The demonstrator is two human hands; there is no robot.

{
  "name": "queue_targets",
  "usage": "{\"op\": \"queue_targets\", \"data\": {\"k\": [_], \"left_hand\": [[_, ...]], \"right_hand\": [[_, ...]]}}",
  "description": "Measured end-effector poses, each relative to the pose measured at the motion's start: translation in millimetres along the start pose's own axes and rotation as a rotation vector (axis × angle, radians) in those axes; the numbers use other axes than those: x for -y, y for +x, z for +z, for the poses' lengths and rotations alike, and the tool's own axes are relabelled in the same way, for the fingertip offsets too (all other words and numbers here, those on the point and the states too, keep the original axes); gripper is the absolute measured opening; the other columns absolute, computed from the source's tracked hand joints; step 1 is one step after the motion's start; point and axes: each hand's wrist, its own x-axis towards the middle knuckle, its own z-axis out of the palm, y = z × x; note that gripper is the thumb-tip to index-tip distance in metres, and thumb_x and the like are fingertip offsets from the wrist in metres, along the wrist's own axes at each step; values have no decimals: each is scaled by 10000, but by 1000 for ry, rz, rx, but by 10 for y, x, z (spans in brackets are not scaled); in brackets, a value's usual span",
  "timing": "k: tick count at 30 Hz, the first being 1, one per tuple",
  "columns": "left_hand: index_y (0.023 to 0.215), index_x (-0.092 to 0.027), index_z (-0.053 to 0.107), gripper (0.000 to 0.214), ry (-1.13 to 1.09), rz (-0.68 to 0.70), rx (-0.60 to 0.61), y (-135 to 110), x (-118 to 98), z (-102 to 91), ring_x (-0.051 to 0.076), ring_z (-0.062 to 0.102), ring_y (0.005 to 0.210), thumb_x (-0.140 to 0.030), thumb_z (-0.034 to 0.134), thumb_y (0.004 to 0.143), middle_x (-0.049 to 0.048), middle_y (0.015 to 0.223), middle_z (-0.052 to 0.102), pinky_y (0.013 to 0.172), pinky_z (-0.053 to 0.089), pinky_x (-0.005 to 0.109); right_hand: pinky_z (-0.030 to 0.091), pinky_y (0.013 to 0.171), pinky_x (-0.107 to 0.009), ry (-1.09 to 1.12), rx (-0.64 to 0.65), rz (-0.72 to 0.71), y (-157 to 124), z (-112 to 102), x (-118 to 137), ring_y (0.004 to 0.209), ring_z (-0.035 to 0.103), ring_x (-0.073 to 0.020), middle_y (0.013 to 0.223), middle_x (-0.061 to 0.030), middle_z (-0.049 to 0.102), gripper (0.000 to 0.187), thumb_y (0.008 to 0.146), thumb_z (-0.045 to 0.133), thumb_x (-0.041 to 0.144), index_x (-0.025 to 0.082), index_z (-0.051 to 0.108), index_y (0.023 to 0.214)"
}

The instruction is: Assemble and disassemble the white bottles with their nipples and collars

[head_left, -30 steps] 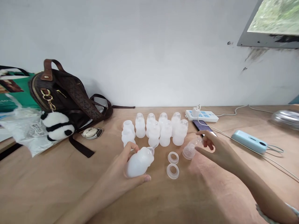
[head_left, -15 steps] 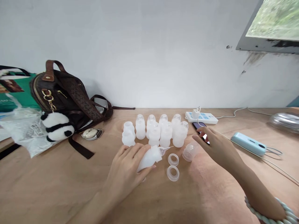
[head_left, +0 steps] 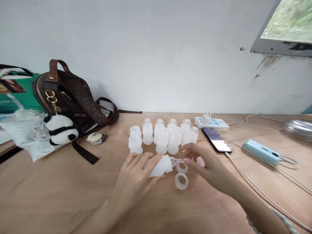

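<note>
My left hand [head_left: 138, 172] is wrapped round a white, ridged baby bottle [head_left: 159, 166], tilted on its side with its neck to the right. From that neck sticks a clear nipple [head_left: 173, 161] with a long thin tail. The thumb and fingers of my right hand [head_left: 201, 161] close at the end of the tail; the exact contact is partly hidden. Below lie two clear collar rings [head_left: 181, 181], one just behind the other. A clear cap [head_left: 201, 161] is mostly covered by my right hand. Behind stand several white bottles [head_left: 162, 141] with clear domed caps; uncapped bottles [head_left: 135, 143] stand at their left.
Left on the wooden table [head_left: 73, 195] are a brown backpack [head_left: 73, 97] with a panda plush [head_left: 62, 130], a plastic bag [head_left: 26, 133] and a mouse [head_left: 94, 138]. Right are a phone [head_left: 215, 139], its cable, a power strip [head_left: 213, 122] and a light-blue device [head_left: 262, 151].
My right hand has moved left from beside the phone to the nipple's tail, uncovering the phone and its cable. My left hand still holds the bottle, slightly further right.
</note>
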Motion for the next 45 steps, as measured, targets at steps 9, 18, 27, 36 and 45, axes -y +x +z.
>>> {"op": "queue_targets", "data": {"k": [9, 18, 27, 36, 45], "left_hand": [[1230, -104, 588, 321, -81, 121, -100, -43, -31, -13, 205, 711, 774, -323, 454, 1038, 78, 930, 778, 726, 482, 344], [1153, -185, 596, 398, -307, -35, -85, -43, 11, 36, 218, 722, 690, -474, 681, 891, 54, 893, 784, 623, 551, 353], [1188, -84, 610, 344, -71, 128, -84, -50, 6, 17, 222, 699, 718, -346, 461, 1023, 82, 859, 763, 657, 519, 352], [1167, -121, 615, 275, -151, 82, -46, -67, -26, 51, 229, 706, 731, -297, 544, 968, 79, 896, 774, 683, 501, 356], [1001, -196, 678, 336, -1016, -697, 131, 107, 147, -130, 209, 656, 738, -463, 706, 799, 31, 869, 727, 630, 515, 294]], "right_hand": [[386, 498, -219, 429, 90, 54, -51, 540, 59, 562, 482, -105, 652, 43, 549, 261, 923, 606, 437, 206, 522, 838], [505, 945, -412, -92, 13, -626, -18, 409, -178, 1148, 562, -243, 1294, -100, 587, 431, 977, 602, 302, 289, 445, 1378], [560, 811, -320, 66, 50, -265, -81, 413, -78, 997, 636, -202, 1084, -33, 654, 296, 897, 694, 313, 266, 561, 1157], [557, 738, -308, -36, 85, -360, -87, 392, -71, 884, 634, -185, 1023, -34, 677, 236, 928, 671, 275, 252, 572, 1141], [515, 794, -385, -251, -422, -798, -31, 238, -118, 1001, 553, -223, 1173, -113, 552, 379, 861, 507, -62, 203, 563, 1127]]}}
